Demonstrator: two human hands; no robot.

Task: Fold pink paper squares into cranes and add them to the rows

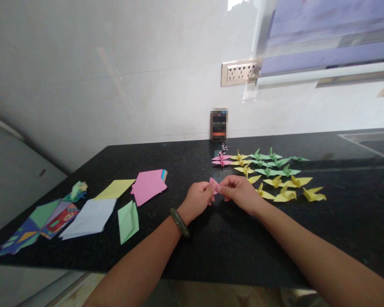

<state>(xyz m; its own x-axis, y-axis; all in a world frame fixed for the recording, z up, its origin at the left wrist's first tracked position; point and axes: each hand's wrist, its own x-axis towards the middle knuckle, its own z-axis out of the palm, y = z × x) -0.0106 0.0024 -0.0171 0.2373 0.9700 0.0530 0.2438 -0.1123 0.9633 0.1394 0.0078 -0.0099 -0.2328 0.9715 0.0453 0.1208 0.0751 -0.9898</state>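
A small piece of folded pink paper (214,185) is pinched between both hands above the dark counter (233,247). My left hand (198,197), with a dark green bangle on its wrist, grips it from the left. From the right, my right hand (240,192) pinches its other side with thumb and fingers. Just beyond the hands sit pink paper cranes (222,160). Yellow paper cranes (285,194) and green paper cranes (269,171) stand in rows to the right, some partly hidden behind my right hand.
On the left lie a stack of pink paper (149,186), yellow paper (115,188), white sheets (89,216), folded green paper (128,221) and a colourful printed packet (35,228). A phone (219,124) leans against the wall below a socket panel (240,72).
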